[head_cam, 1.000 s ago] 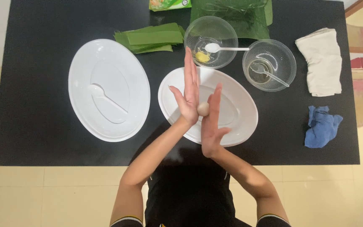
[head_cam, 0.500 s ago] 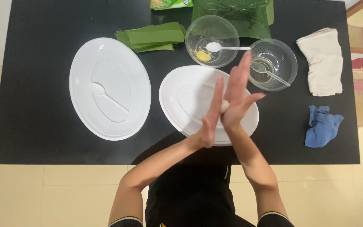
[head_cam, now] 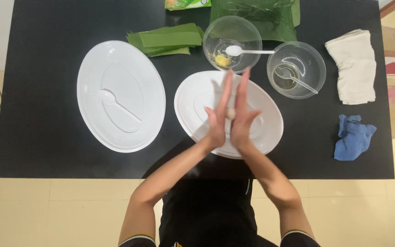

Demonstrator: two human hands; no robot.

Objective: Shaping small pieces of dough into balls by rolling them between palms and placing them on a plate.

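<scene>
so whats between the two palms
A small pale dough ball shows in the gap between the left hand and right hand, held over the white oval plate. Most of the ball is hidden by the palms.

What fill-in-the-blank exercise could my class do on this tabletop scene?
1. A small pale ball is pressed between the left hand and the ____ hand.
2. The hands are above the smaller white oval ____.
3. The larger oval platter holds a white ____.
4. The crumpled cloth near the table's right edge is ____.

Missing words: right; platter; spoon; blue
</scene>
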